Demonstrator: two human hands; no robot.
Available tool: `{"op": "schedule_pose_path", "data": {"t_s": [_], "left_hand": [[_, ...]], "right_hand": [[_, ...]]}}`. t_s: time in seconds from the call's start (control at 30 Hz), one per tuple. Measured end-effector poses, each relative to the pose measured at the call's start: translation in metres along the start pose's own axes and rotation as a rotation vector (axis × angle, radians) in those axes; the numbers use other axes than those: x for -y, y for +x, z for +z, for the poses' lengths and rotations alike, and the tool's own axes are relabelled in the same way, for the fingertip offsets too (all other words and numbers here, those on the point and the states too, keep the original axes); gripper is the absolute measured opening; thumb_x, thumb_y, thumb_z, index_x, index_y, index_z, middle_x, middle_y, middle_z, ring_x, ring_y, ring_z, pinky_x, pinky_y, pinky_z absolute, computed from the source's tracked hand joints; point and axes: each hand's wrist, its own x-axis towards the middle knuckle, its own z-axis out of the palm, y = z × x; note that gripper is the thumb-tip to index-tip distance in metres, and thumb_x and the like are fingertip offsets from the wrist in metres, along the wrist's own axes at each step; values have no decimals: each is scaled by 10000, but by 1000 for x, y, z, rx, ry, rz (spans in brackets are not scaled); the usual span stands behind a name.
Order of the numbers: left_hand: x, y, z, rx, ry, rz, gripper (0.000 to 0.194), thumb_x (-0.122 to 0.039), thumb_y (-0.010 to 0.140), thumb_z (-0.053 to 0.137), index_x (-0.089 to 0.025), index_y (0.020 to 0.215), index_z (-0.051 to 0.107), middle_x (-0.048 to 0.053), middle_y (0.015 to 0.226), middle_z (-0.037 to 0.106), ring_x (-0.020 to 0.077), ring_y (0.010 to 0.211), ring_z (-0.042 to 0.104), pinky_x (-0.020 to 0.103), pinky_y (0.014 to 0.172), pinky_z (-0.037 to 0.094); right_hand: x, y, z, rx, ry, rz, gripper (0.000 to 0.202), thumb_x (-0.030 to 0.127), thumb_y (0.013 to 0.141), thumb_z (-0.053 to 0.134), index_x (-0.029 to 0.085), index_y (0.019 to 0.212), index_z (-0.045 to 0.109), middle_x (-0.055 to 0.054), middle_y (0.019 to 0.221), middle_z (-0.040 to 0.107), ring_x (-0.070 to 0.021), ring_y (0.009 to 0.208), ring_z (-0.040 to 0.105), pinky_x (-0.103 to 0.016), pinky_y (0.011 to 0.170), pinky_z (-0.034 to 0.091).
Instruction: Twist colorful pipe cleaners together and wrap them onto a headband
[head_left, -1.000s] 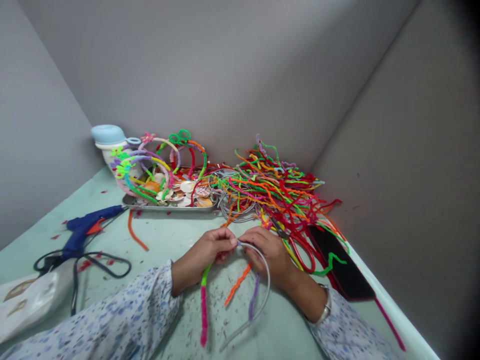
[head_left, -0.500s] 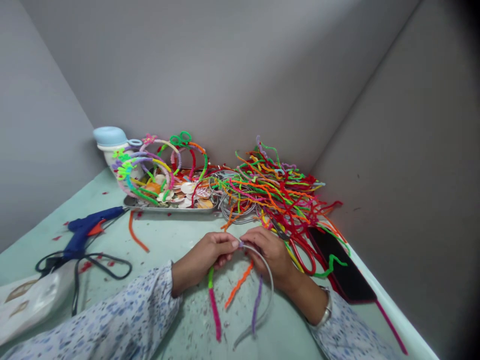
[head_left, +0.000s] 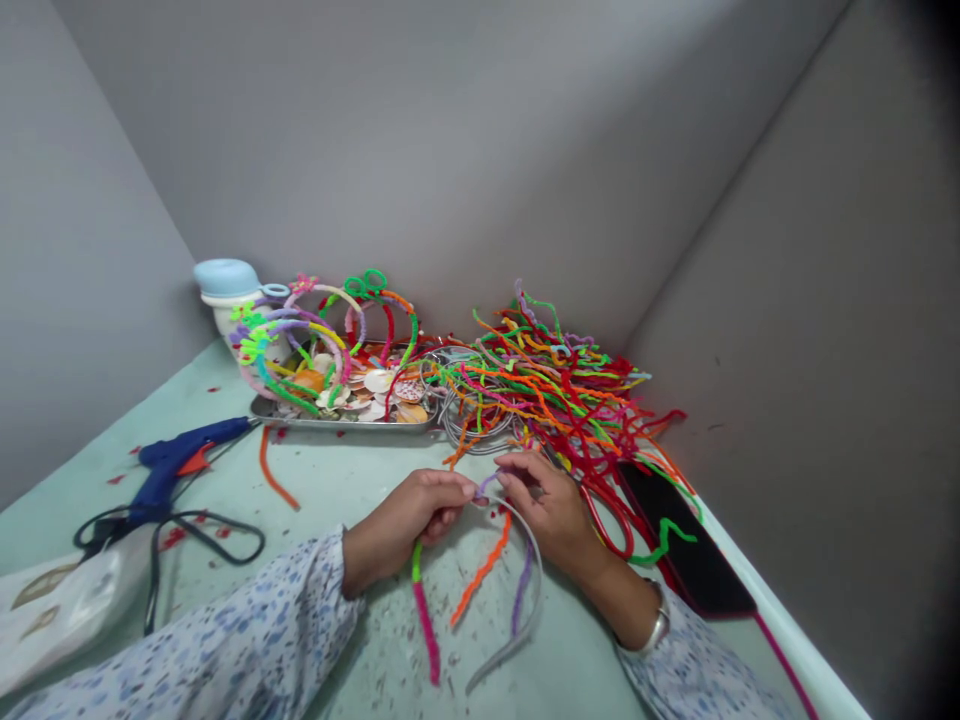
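Note:
My left hand [head_left: 424, 515] pinches a thin grey headband [head_left: 534, 590] near the middle of the view. Green and pink fuzzy wire [head_left: 425, 625] covers the headband's other side and hangs below that hand. A purple fuzzy wire [head_left: 491, 482] loops up from the left fingertips to my right hand [head_left: 546, 505], whose thumb and forefinger are closed on it. More purple wire [head_left: 520, 590] dangles inside the headband's curve. Between the two hands, an orange fuzzy wire [head_left: 480, 572] lies on the table.
A metal tray [head_left: 352, 426] holds shells, with decorated headbands [head_left: 300, 325] standing on it. Beside it are a bottle [head_left: 229, 280] and a pile of colourful fuzzy wires [head_left: 555, 375]. A blue glue gun [head_left: 169, 465] lies left; red-handled scissors [head_left: 611, 520] and a black phone [head_left: 686, 550] lie right.
My right hand has drawn slightly up and away from the left fingertips, so a loop of purple wire now shows between them. The headband has shifted slightly.

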Motion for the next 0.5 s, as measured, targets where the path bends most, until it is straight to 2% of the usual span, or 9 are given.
{"op": "schedule_pose_path", "data": {"t_s": [0.13, 0.23, 0.33, 0.43, 0.5], "left_hand": [[-3, -1, 1, 3, 17, 5, 166, -289, 764, 622, -124, 761, 641, -94, 448, 341, 38, 369, 214, 208, 373, 115], [-4, -1, 3, -15, 8, 0, 169, -302, 765, 625, -143, 712, 603, -93, 439, 352, 36, 360, 214, 202, 363, 124], [-3, 0, 4, -42, -19, 0, 187, -312, 763, 632, -161, 683, 555, -93, 438, 357, 35, 354, 214, 197, 358, 124], [-1, 0, 6, -89, -62, -3, 166, -308, 759, 638, -169, 722, 555, -98, 443, 358, 34, 355, 212, 186, 355, 123], [0, 1, 6, -119, -87, -1, 147, -299, 759, 631, -168, 750, 566, -97, 447, 365, 33, 352, 218, 176, 350, 130]], "right_hand": [[-6, 1, 0, -42, 179, 152, 160, 272, 888, 575, 211, 1021, 640, -37, 926, 674, -171, 821, 648, -296, 741, 526], [-7, 2, -1, -85, 219, 182, 167, 301, 876, 594, 205, 1006, 636, -34, 890, 660, -173, 807, 640, -296, 725, 525], [-3, 4, -5, -164, 138, 99, 149, 291, 885, 579, 206, 989, 644, -48, 933, 633, -186, 869, 624, -315, 753, 515], [7, 1, -11, -380, -55, -79, 90, 218, 882, 570, 204, 923, 649, -55, 936, 605, -200, 934, 583, -355, 836, 477], [16, -3, -13, -408, -106, -221, 94, 155, 870, 560, 203, 906, 633, -48, 898, 603, -192, 889, 579, -352, 811, 472]]}}
